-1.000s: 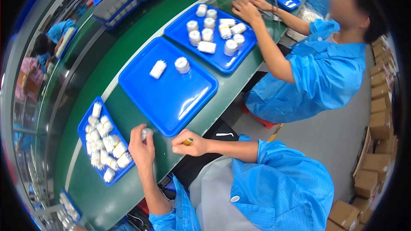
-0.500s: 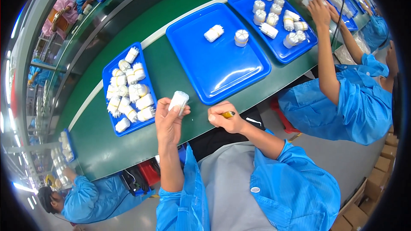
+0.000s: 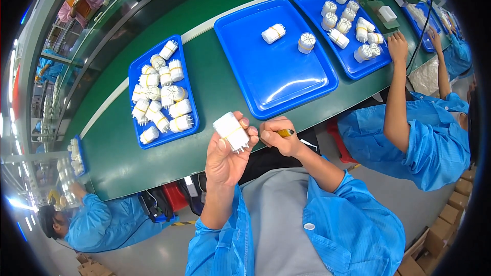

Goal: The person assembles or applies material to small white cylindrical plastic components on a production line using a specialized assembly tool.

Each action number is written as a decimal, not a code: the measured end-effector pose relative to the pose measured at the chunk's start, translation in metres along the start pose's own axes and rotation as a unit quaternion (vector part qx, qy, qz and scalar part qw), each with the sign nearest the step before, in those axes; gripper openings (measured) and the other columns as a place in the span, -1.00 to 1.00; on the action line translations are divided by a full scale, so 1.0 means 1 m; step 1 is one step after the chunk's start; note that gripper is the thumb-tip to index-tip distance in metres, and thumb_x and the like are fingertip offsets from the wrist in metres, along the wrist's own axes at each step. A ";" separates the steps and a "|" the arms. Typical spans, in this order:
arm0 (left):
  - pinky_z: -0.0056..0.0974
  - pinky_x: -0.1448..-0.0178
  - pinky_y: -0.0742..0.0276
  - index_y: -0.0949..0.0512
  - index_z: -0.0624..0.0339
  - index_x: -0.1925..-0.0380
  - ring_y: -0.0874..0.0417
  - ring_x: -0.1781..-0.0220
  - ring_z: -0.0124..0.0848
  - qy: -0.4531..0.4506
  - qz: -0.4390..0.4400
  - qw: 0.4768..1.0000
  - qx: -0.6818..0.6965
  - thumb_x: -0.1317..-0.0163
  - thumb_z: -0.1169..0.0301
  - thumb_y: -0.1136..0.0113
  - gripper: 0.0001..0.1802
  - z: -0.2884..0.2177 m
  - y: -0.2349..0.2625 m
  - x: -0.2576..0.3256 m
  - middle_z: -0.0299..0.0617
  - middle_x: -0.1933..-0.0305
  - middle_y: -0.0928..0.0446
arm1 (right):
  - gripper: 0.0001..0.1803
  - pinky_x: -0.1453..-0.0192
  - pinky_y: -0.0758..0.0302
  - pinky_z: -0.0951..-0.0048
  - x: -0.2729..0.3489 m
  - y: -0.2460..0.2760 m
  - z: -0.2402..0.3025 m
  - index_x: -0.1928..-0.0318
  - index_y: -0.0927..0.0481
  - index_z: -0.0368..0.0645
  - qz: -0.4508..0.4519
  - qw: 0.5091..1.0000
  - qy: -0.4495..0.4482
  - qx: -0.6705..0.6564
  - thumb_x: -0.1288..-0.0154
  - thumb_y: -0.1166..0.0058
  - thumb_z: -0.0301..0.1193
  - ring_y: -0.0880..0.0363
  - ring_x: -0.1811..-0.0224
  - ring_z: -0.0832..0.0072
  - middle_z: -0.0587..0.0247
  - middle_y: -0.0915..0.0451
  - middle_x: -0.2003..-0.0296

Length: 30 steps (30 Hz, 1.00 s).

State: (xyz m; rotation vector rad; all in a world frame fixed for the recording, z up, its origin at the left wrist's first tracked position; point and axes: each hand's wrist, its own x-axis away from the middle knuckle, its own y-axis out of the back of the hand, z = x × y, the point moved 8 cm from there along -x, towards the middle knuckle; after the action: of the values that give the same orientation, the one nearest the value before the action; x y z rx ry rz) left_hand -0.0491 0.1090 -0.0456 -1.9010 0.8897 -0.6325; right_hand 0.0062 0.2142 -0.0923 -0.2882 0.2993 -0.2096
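In front of my body, my left hand [image 3: 225, 158] grips a white bundle of small plastic pieces [image 3: 231, 130], held tilted with its short prongs toward the lower right. Thumb and fingers wrap round its sides, and a faint yellowish band crosses it. Close to the right of it, my right hand [image 3: 280, 140] is closed round a yellow pen-like tool [image 3: 286, 133] with a dark end. Most of that tool is hidden in the fist, so its kind does not show. Both hands are over the near edge of the green table [image 3: 215, 145].
To the left, a blue tray [image 3: 195, 125] holds many similar banded white bundles. The large middle blue tray [image 3: 255, 79] bears two. Another blue tray [image 3: 353, 70] with several more lies to the right, beside a co-worker's arm [image 3: 396, 102]. A black cable [image 3: 421, 38] hangs there.
My left hand has turned the bundle so its prongs now point down and right, and has come closer to my right hand. The view has shifted. The co-worker's hand has drawn back from a white piece.
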 end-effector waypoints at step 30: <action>0.06 -0.33 -0.49 -0.30 0.09 -0.07 -0.41 -0.31 0.20 -0.277 0.221 0.885 -0.303 -0.05 0.52 -0.41 -0.39 -0.032 -0.052 0.012 0.00 -0.17 -0.46 | -0.59 0.56 -0.11 0.46 0.001 -0.001 0.001 0.65 -0.27 -0.24 -0.001 1.000 0.004 0.017 -0.38 0.01 -0.46 -0.16 0.64 0.64 0.36 -0.29 0.69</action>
State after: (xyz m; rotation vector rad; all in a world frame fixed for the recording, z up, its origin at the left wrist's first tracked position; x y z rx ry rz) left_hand -0.0479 0.1001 0.0160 -2.1272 1.1546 0.5145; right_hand 0.0069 0.2136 -0.0916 -0.2537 0.3028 -0.2177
